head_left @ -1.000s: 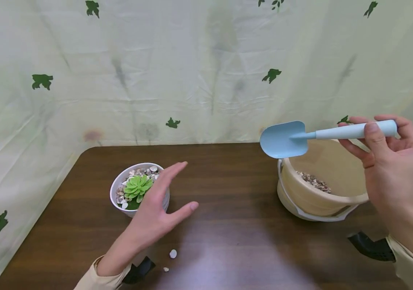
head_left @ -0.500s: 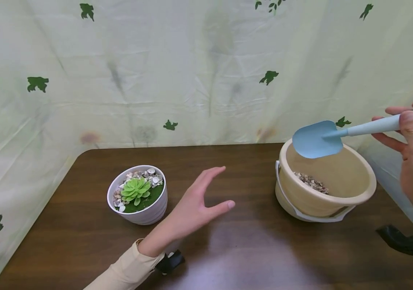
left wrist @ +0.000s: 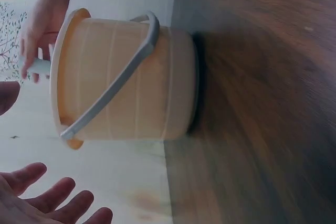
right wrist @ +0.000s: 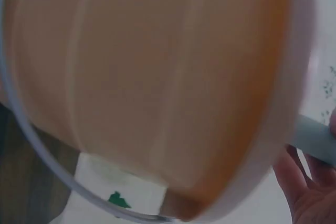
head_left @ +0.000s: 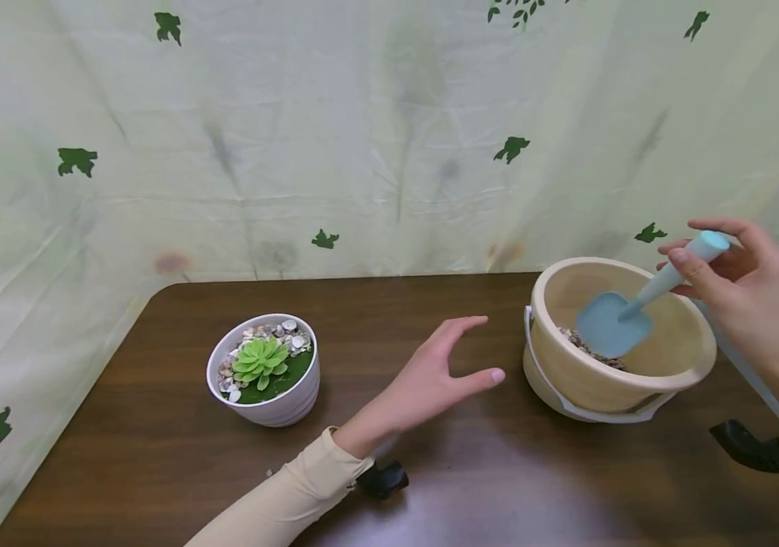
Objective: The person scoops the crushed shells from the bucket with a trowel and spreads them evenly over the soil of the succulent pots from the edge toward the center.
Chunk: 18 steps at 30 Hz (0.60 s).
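Observation:
My right hand grips the handle of a light-blue hand trowel between thumb and fingers. The trowel tilts down, its blade inside the mouth of a beige bucket, over the small pebbles at the bottom. In the right wrist view the bucket wall fills most of the picture, with the trowel handle at the right edge. My left hand hovers left of the bucket, thumb and fingers spread, holding nothing. In the left wrist view its fingers point toward the bucket, whose grey bail handle hangs down its side.
At the left of the brown table stands a white pot with a green succulent, moss and pale stones. A small pale bit lies near my left sleeve. Behind hangs a leaf-patterned curtain.
The trowel has swung from near level above the bucket to blade-down inside it, after my right hand moved right and back. My left hand has moved right, from the pot toward the bucket.

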### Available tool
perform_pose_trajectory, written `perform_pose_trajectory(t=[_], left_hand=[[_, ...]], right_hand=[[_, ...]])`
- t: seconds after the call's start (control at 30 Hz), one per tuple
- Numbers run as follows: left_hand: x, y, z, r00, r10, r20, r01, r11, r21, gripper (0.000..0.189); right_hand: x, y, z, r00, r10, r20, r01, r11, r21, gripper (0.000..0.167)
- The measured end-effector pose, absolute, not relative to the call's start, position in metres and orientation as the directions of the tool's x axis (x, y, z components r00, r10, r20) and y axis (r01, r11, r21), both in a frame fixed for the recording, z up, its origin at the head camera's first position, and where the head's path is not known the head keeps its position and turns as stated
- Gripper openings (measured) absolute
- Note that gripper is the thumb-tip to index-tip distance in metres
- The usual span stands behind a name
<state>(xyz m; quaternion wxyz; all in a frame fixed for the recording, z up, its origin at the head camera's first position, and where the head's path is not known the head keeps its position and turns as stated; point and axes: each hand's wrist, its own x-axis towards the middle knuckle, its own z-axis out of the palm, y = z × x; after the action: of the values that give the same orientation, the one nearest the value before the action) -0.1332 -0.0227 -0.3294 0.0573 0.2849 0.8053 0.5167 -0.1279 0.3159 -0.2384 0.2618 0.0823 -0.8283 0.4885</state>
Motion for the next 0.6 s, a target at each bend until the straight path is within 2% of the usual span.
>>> perform_pose_trajectory(t=[0.1, 0.2, 0.43, 0.6], left_hand=[[-0.14, -0.009, -0.329, -0.83, 0.525, 0.187, 0.383, 0.292, 0.876, 0.074], [-0.147, 0.004, -0.328, -0.826, 0.535, 0.178, 0.365, 0.267, 0.892, 0.078], [-0.166, 0.036, -0.326, -0.819, 0.544, 0.181, 0.293, 0.126, 0.948, 0.08], [-0.176, 0.054, -0.324, -0.801, 0.571, 0.179, 0.285, 0.101, 0.953, 0.083]], right_hand=[[-0.135, 0.32, -0.247, -0.885, 0.053, 0.463, -0.364, 0.543, -0.757, 0.035], [-0.141, 0.322, -0.252, -0.916, 0.013, 0.401, -0.301, 0.64, -0.707, 0.03], [-0.147, 0.33, -0.254, -0.959, -0.108, 0.263, -0.238, 0.809, -0.538, 0.031], [-0.148, 0.333, -0.251, -0.975, -0.152, 0.162, -0.214, 0.836, -0.505, 0.038]])
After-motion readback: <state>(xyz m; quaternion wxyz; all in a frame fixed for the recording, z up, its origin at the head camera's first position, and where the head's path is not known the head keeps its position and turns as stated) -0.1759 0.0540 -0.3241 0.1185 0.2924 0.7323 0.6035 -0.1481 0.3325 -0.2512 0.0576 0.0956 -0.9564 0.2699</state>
